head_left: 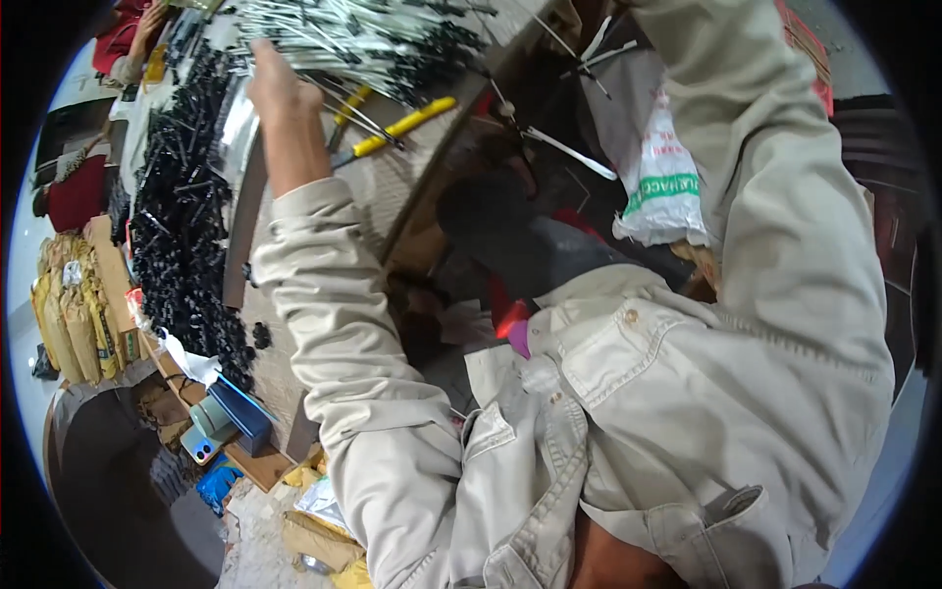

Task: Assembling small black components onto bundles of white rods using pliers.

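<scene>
At the upper left, my left hand (285, 103) is at the near edge of a heap of thin white rods with black ends (343, 39). Its fingers look curled in, and what they hold, if anything, is hidden. Just right of that wrist lies a yellow-handled hand tool (402, 128), its handles spread and its head partly covered by the sleeve. My right arm (775, 147) reaches up past the top edge, so my right hand is out of sight. A few white rods (569, 152) jut out over the table's edge, right of the heap.
Small black parts (186, 216) fill a long strip left of my arm. A blue box (240, 417) and a phone (201, 447) stand near the table's lower end. A white sack (667, 182) sits beneath my right arm. Another person's hand (149, 25) shows at top left.
</scene>
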